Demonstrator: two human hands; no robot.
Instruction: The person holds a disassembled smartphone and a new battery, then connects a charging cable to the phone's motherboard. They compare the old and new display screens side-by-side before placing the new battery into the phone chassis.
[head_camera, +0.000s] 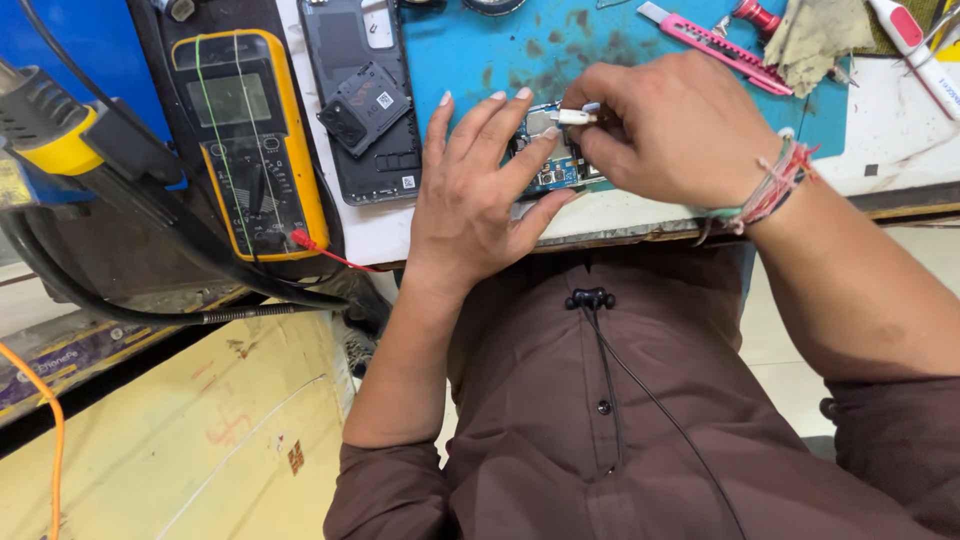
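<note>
A person in a brown shirt leans over a cluttered repair surface (880, 150), seen from above. At the centre of the view, toward 12 o'clock, a small blue circuit board (556, 168) lies on a teal mat (520, 45) near the surface's front edge. The left hand (480, 195) rests on the board's 9 o'clock side, fingers spread and extended, fingertips pressing the board down. The right hand (670, 130) comes in from 3 o'clock, thumb and forefinger pinched on a small white tool (575, 116) whose tip meets the top of the board. Coloured thread bands (775, 185) circle the right wrist. At 10 o'clock from the hands lies a dark phone back cover (365, 110), and further toward 9 o'clock a yellow multimeter (250, 140). At 1 o'clock, a pink utility knife (710, 42) rests on the mat.
</note>
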